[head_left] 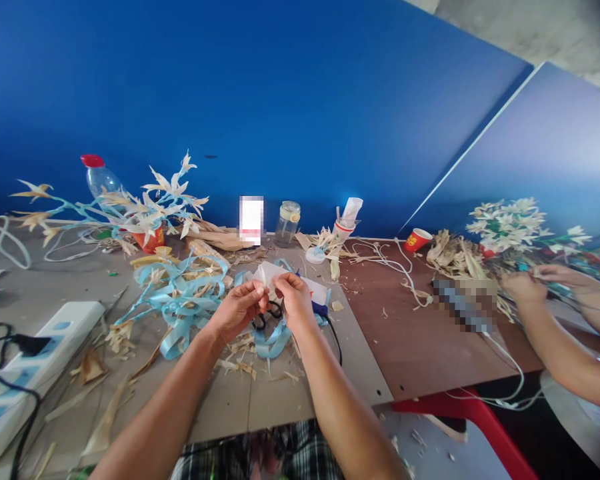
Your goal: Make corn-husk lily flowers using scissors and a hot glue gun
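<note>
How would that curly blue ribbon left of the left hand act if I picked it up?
The blue ribbon would probably flop, because it lies in loose, bendy loops. It's likely light, since the strips look thin. It might snag too: its loops are jumbled together, with dry husk bits lying beside them.

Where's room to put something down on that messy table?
Mostly bare: brown board between the white cable and front edge. Smaller: between husk scraps and the near edge of the grey table. Crowded: around the left hand and right hand, with blue ribbon, and beside the power strip.
</note>
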Motion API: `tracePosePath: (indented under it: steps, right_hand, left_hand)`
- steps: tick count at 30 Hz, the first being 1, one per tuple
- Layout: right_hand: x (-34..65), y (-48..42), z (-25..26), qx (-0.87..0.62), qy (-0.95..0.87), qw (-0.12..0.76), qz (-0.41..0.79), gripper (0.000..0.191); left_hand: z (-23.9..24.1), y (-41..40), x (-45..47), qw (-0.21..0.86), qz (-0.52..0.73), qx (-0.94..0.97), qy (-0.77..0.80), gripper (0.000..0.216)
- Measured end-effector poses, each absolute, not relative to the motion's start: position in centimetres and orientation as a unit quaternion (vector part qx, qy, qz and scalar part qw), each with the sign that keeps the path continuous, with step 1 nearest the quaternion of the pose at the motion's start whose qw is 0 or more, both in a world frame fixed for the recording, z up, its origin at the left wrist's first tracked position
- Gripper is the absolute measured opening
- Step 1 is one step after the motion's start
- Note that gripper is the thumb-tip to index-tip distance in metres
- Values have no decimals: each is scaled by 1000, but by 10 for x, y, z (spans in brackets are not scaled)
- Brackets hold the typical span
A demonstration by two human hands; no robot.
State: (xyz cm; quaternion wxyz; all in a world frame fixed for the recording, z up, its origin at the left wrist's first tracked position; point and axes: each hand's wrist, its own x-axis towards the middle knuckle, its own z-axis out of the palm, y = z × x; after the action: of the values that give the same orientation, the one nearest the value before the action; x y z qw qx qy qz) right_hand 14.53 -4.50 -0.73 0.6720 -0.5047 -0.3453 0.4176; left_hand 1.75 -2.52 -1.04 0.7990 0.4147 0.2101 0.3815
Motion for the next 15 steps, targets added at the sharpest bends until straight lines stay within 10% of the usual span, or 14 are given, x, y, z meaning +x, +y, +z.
tracePosePath:
  steps: [15]
  right_hand:
    - [133, -53, 7, -520, -298, 668, 440, 19]
  left_hand:
    - [-11, -28, 20, 789, 384, 430, 212, 20]
